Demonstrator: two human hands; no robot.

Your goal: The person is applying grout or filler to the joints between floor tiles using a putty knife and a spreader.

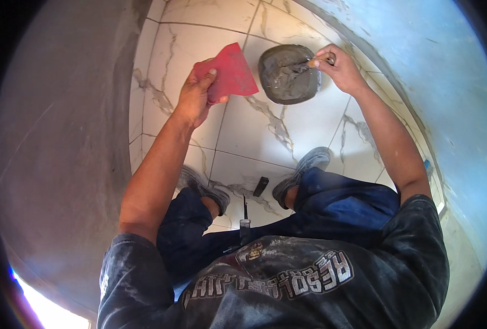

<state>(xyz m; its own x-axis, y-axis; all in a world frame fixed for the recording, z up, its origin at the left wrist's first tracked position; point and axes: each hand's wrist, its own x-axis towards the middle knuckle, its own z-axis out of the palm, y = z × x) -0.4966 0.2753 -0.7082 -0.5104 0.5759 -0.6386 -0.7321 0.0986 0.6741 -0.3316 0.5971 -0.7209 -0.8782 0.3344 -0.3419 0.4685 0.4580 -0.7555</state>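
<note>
My left hand (pixel 195 100) is closed around a red, flexible-looking spreader (pixel 233 72), its thumb lying across the face. Grey smears mark the spreader's right edge. A dark, rounded-square tub (pixel 288 102) sits on the tiled floor, to the right of the spreader. Thick grey paste (pixel 287 70) coats its inside. Over the tub's right side, my right hand (pixel 339 67) grips the wooden handle (pixel 319 61) of a small tool. The tool's far end is in the paste, so its kind does not show.
Marble-patterned tiles (pixel 254 129) cover the floor between two grey walls (pixel 62 137) that curve in this view. My shoes (pixel 313 159) stand apart, with a small black block (pixel 261 186) between them. Near it lies a thin dark-tipped tool (pixel 245 222).
</note>
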